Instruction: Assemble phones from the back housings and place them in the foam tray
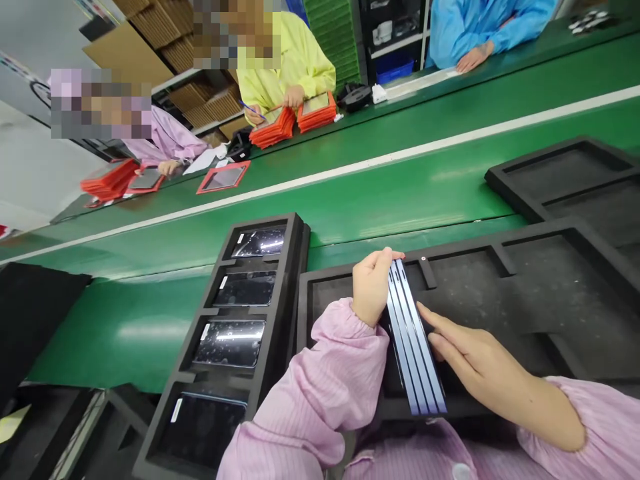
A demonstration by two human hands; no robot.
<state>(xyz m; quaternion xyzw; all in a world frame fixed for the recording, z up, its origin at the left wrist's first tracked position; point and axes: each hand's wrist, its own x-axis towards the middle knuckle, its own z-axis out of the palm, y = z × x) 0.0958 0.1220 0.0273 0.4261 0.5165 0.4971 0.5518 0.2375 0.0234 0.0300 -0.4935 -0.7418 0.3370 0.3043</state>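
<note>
Several smartphones point(414, 340) with blue metallic edges stand side by side in a stack, tilted, edges toward me. My left hand point(373, 287) is closed around the upper left end of this stack. On the other side, my right hand point(475, 353) has its fingers stretched out, their tips at the stack's right face. Beneath both hands lies a black foam tray point(470, 250) with recessed compartments. To the left, another black foam tray point(273, 357) holds several dark-screened phones point(230, 343) with small white labels.
A green workbench point(400, 193) with a white line runs across. More black foam trays point(575, 170) lie at the right and lower left. Opposite sit co-workers in purple, yellow point(285, 67) and blue sleeves, near stacks of red-framed panels point(273, 130).
</note>
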